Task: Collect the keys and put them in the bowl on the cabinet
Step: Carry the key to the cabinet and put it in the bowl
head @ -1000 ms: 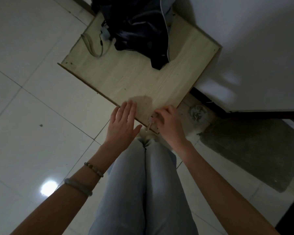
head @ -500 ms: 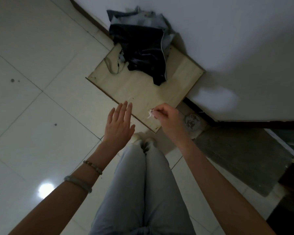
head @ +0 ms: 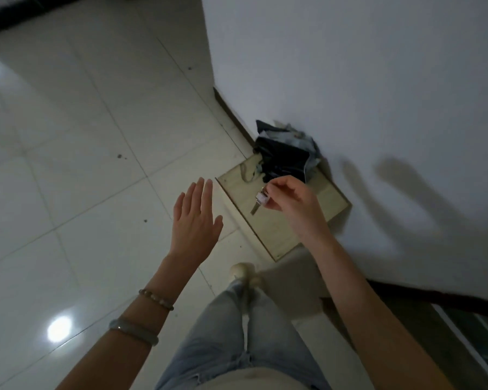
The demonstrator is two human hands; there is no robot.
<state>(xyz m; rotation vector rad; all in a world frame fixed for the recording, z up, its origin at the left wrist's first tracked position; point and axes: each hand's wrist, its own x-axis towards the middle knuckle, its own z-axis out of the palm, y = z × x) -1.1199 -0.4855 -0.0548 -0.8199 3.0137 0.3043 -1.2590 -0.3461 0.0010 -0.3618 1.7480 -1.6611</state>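
We see a glossy white tiled floor [head: 82, 170] meeting a white wall. On it, against the wall, lies a flat pale wooden board [head: 282, 220]. A dark crumpled bag [head: 285, 161] sits on the board's far end, its strap [head: 247, 173] trailing beside it.

Both forearms are bare, no sleeves reaching into view. On the left wrist sit two bracelets: a thin string of small rounded beads [head: 156, 299] nearer the left hand [head: 195, 220], and behind it, further up the arm, a smooth, pale, glossy bangle [head: 133, 330]. The right hand [head: 289, 202] and its wrist wear nothing at all, no rings visible on the fingers [head: 200, 192] either. Below, light-wash blue jeans [head: 237, 333], faded, with a frayed edge at the pocket. At the bottom, pale, cream-coloured shoes [head: 241, 270] with rounded toes.
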